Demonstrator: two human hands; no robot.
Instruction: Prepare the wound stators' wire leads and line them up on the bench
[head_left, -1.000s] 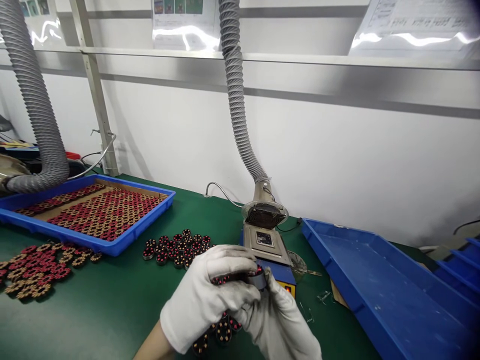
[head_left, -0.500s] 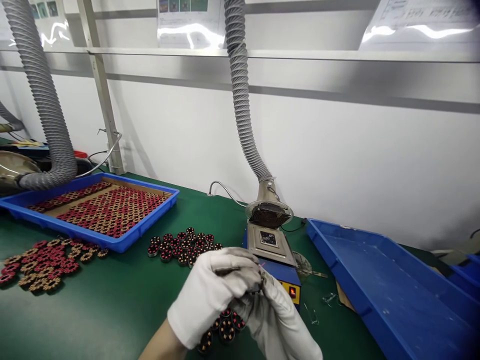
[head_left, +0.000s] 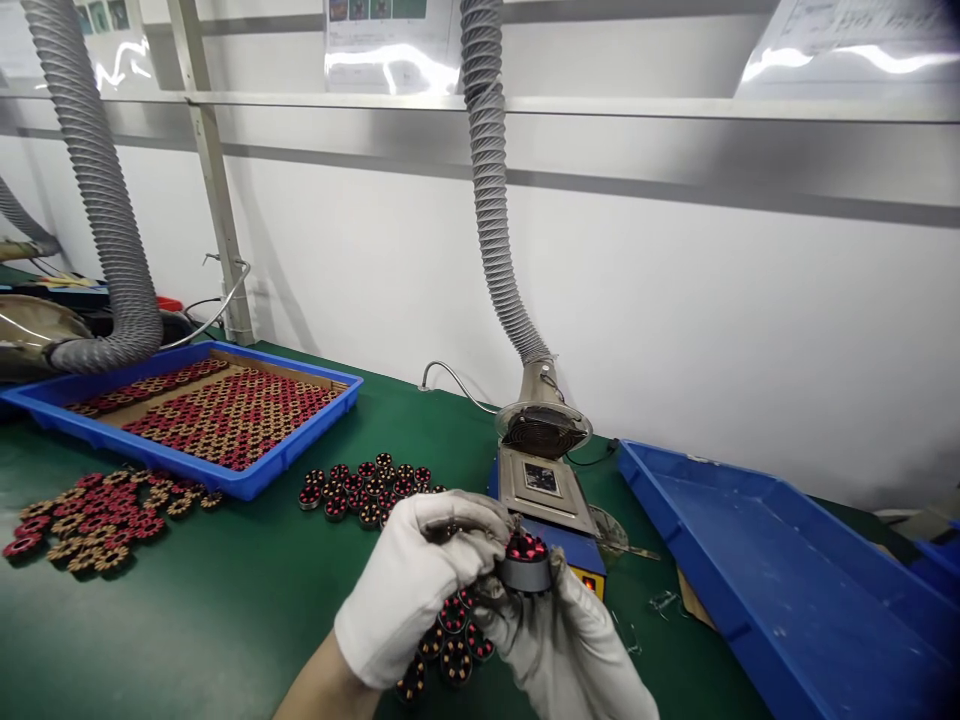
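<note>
Both hands wear white gloves with dark-stained fingertips. Between them is a round part point(head_left: 526, 565) with a grey outer ring and a red-and-black top. My right hand point(head_left: 574, 635) grips its ring from the right and below. My left hand point(head_left: 427, 580) has its fingers closed at the part's left edge; a dark object shows in its curled fingers, too small to name. Under the hands lies a group of black-ringed round parts point(head_left: 455, 660). Behind my left hand is another such group point(head_left: 367, 488). Just beyond the hands stands a blue device with a metal top plate point(head_left: 544, 485).
A blue tray point(head_left: 247, 485) of red and tan cores sits at the left, with a loose pile of cores point(head_left: 97, 525) before it. Another blue tray point(head_left: 780, 560) is at the right. A fume hood point(head_left: 544, 425) on a grey hose hangs over the device. Thin wire bits point(head_left: 664, 602) lie nearby.
The round part between my hands has come into view, its red top and grey ring now showing. My right hand has shifted slightly right. The view has turned a little left.
</note>
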